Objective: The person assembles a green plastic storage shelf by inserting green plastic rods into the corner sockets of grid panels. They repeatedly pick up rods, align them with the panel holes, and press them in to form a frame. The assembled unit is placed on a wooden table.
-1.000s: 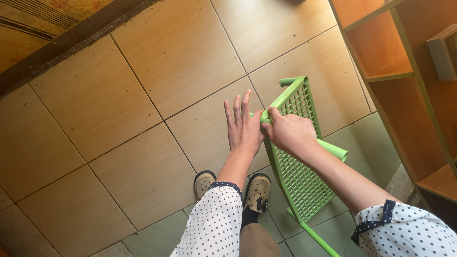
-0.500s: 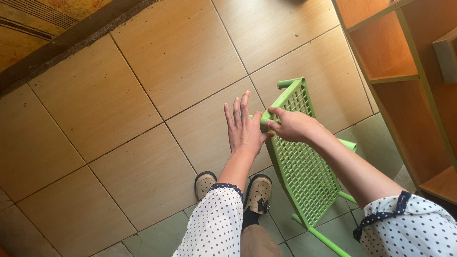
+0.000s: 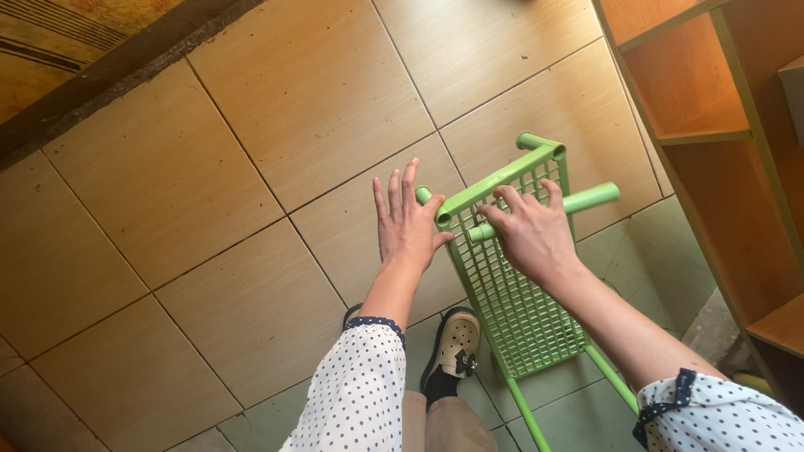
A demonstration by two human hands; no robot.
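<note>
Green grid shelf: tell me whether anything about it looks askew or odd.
The green grid shelf is tilted on edge instead of lying level, and a loose green tube lies across it under the right hand. The left hand steadies its corner.

A green plastic grid shelf (image 3: 511, 293) (tube legs fitted at its corners) is held tilted above the tiled floor (image 3: 251, 209), near the wooden cabinet (image 3: 712, 109).

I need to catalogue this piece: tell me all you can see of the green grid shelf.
The green grid shelf looks like plastic: a rectangular lattice panel with round corner sockets and thin legs. It stands tilted on the tiled floor. The left hand presses flat against its edge; the right hand rests on the grid, over a loose green tube.
</note>
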